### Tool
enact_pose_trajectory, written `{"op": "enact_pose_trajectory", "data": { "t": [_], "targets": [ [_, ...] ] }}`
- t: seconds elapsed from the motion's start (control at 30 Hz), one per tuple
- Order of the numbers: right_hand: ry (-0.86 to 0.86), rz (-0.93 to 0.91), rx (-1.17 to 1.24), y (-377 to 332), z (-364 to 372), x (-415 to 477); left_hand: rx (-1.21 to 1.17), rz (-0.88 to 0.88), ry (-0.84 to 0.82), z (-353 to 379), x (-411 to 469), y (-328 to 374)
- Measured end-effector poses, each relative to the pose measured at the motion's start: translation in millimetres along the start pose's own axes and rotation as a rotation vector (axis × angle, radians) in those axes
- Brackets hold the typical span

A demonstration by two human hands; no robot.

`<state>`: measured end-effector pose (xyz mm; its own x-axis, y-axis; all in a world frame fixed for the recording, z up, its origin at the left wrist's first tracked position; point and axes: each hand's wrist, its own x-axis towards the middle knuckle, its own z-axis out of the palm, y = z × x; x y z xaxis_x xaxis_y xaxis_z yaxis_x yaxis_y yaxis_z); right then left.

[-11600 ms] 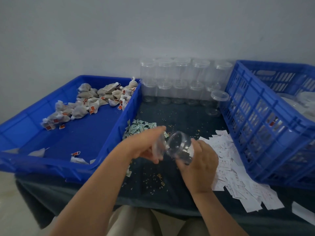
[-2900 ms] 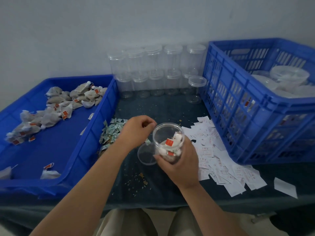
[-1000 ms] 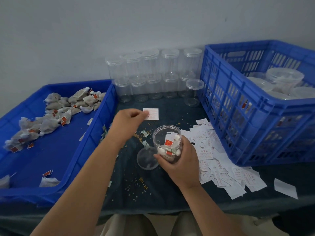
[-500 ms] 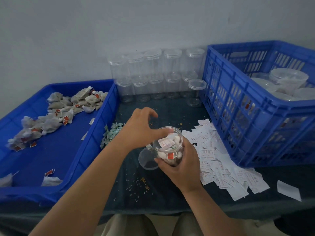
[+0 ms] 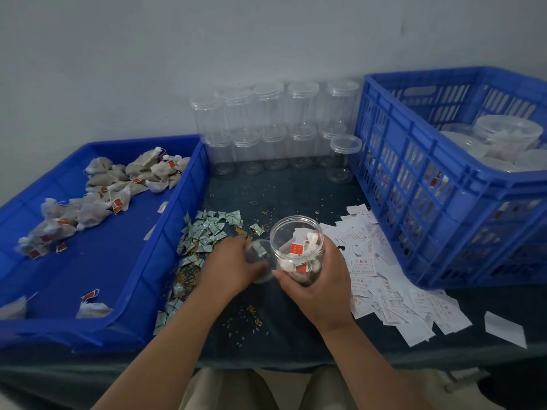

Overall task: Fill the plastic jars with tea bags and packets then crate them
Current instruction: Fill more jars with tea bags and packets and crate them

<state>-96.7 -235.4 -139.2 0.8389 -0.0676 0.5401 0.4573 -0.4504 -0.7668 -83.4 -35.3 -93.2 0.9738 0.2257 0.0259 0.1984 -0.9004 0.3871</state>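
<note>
— While the right hand (image 5: 318,282) grips the open jar (image 5: 279,242), tea bags (image 5: 299,249) inside, what does the left hand (image 5: 232,266) hold?
— It curls round the clear lid (image 5: 260,263), just beside the jar.
— And beyond?
— Green packets (image 5: 207,232), white slips (image 5: 381,279); loose tea bags (image 5: 118,184) in the blue tray (image 5: 174,220); a blue crate (image 5: 414,202) of filled jars (image 5: 506,137); empty jars (image 5: 275,137) against the wall.

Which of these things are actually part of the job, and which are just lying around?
In use: jar in right hand; lid in left hand; tea bags in tray; green packets; paper slips; empty jars; blue crate.
Lying about: spilled grains; dark cloth.
</note>
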Motion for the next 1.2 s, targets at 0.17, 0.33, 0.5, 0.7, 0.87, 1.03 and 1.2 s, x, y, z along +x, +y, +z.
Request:
{"op": "enact_pose_trajectory", "data": {
  "t": [0.17, 0.33, 0.5, 0.7, 0.87, 1.03, 1.2],
  "targets": [
    [-0.167, 0.001, 0.086, -2, -5, 4, -0.729, -0.053, 0.177, -30, -3, 12],
    [-0.174, -0.124, -0.009, -6, -2, 3, -0.555, 0.253, -0.160, -62, -21, 28],
    [-0.192, -0.155, -0.022, -4, 0, 3, -0.112, 0.401, -0.177, -56, -32, 50],
    [-0.313, -0.090, 0.010, -11, 1, 6, -0.071, 0.248, -0.035, -39, -47, 76],
    [-0.244, -0.077, 0.003, -11, -5, 6, 0.074, 0.431, 0.205, -24, -48, 85],
    [-0.303, -0.086, 0.030, -7, -6, 3, -0.194, 0.811, -0.158, -55, -27, 61],
    [-0.200, -0.030, 0.036, -11, -4, 7, 0.037, 0.461, -0.073, -66, -28, 60]
  ]
}}
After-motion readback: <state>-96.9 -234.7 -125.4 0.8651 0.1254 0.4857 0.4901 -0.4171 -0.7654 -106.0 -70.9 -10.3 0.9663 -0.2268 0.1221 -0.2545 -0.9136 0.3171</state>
